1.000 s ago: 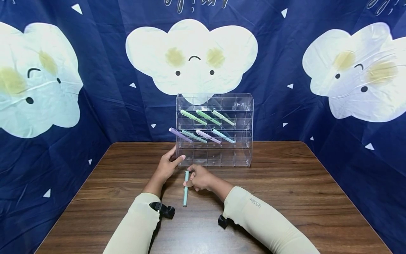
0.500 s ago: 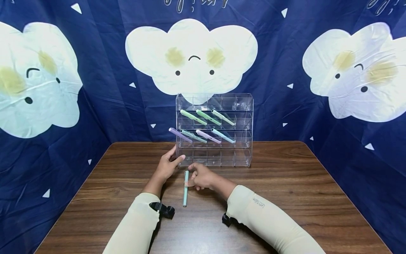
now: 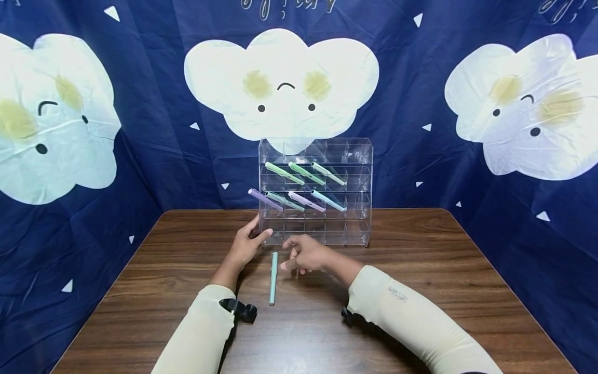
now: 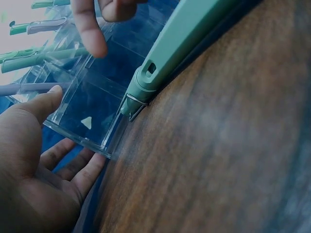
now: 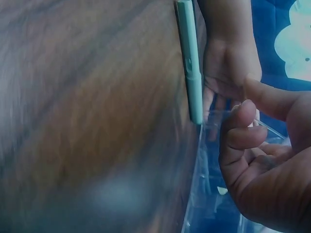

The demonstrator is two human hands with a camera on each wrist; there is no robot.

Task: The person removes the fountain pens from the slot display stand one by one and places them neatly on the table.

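A mint-green pen with a clip lies on the table in front of a clear acrylic display rack, pointing roughly toward it. My left hand grips the rack's lower left side, thumb at the front and the other fingers behind the side panel, as the left wrist view shows. Just right of the pen, my right hand hovers with loosely bent fingers and holds nothing. In the right wrist view a gap separates its fingers from the pen.
Two tiers of the rack hold slanted pens: a green pen among the upper ones, a purple pen, a pink pen and a light blue pen lower down. Blue cloth with clouds hangs behind the wooden table.
My right hand has let go of the mint-green pen and drawn away to the right, its arm shifting with it. The pen and my left hand stay where they were.
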